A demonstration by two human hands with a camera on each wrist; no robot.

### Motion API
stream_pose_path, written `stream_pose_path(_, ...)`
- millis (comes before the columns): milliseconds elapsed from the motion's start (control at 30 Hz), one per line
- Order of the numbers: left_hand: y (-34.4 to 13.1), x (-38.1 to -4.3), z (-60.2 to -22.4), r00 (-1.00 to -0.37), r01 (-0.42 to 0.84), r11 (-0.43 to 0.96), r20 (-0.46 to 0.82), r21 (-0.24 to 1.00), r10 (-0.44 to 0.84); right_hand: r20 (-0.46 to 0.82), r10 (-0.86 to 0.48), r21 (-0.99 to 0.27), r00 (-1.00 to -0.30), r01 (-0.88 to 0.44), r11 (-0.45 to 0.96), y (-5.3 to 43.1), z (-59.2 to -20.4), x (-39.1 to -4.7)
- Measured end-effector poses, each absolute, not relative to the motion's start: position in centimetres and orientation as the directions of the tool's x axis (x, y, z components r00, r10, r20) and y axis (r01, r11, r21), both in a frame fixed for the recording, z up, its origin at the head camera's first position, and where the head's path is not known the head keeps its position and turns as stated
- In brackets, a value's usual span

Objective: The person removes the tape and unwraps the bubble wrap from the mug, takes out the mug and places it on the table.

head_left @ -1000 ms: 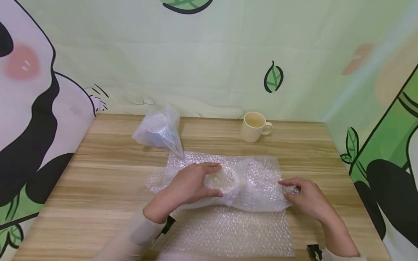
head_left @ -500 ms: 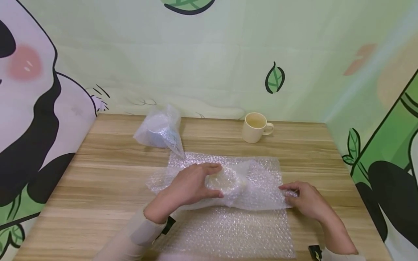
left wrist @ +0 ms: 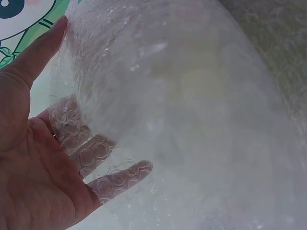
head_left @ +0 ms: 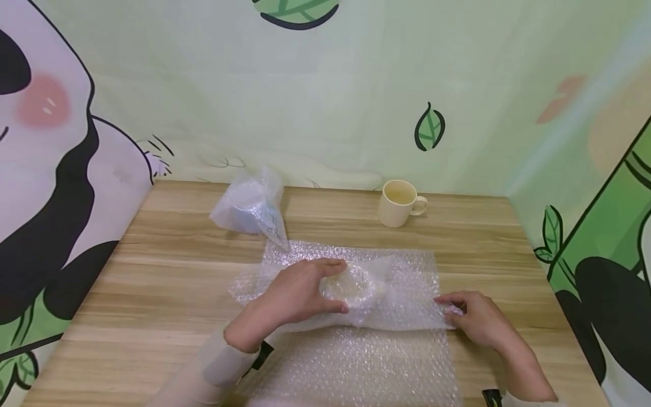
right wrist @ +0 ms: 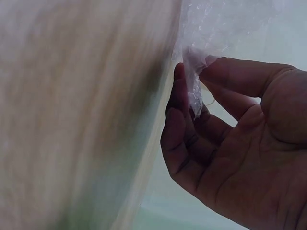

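My left hand [head_left: 300, 291] holds the side of a round, cup-like item [head_left: 351, 284] with thumb and fingers; bubble wrap covers it, so its kind is hidden. Through the film in the left wrist view, the item [left wrist: 201, 91] looks pale and yellowish, and the hand's fingertips [left wrist: 141, 170] show behind the plastic. Off to the right, my right hand [head_left: 483, 319] pinches the gathered end of the wrap [right wrist: 194, 91] between thumb and fingers. Underneath lies a flat sheet of bubble wrap [head_left: 376, 367] on the wooden table.
A cream mug [head_left: 395, 209], handle to the right, stands upright near the table's back edge. Behind on the left sits a bubble-wrapped bundle [head_left: 249, 209] with something bluish inside; its pointed tail reaches the flat sheet. A printed cloth backdrop [head_left: 325, 113] rises behind the table [head_left: 132, 316].
The wrap between the two hands lies flatter, and its right end has come slightly down with my right hand. My left hand keeps its hold. The head view has tilted up slightly.
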State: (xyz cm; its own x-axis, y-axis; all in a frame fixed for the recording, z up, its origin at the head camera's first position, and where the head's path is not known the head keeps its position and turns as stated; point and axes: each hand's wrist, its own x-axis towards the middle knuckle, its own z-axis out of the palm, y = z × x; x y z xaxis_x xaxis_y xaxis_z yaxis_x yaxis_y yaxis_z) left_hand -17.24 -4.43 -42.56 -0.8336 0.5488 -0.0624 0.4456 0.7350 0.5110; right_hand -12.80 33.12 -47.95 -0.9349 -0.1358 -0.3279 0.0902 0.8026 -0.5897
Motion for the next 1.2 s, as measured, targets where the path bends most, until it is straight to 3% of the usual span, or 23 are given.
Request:
stream_pose_path(400, -4.5, -17.1, -42.9, -0.814, 0.473, 0.716, -0.055, 0.514, 0.578, -0.362, -0.077, -0.550, -0.929, 0.146, 0.822, 33.4, -48.2, -12.3)
stream_pose_path(700, -4.8, -17.2, -42.8, -0.775, 0.526, 0.693, -0.058, 0.493, 0.630, -0.328, -0.087, -0.527, -0.941, 0.106, 0.843, 33.1, -48.1, -12.1)
stream_pose_path(933, -5.0, -17.3, -42.4, -0.751, 0.553, 0.688, -0.077, 0.469, 0.656, -0.177, -0.102, -0.476, -0.979, -0.005, 0.879, 31.9, -46.3, -12.3)
stream_pose_path(1067, -5.3, -17.4, -42.1, -0.735, 0.560, 0.685, -0.103, 0.466, 0.670, -0.061, -0.133, -0.537, -0.989, -0.079, 0.840, 30.1, -44.4, -12.2)
stream_pose_path(1200, -5.6, -17.5, -42.1, -0.711, 0.596, 0.673, -0.103, 0.439, 0.696, 0.070, -0.270, -0.608, -0.960, -0.256, 0.752, 27.9, -43.0, -12.2)
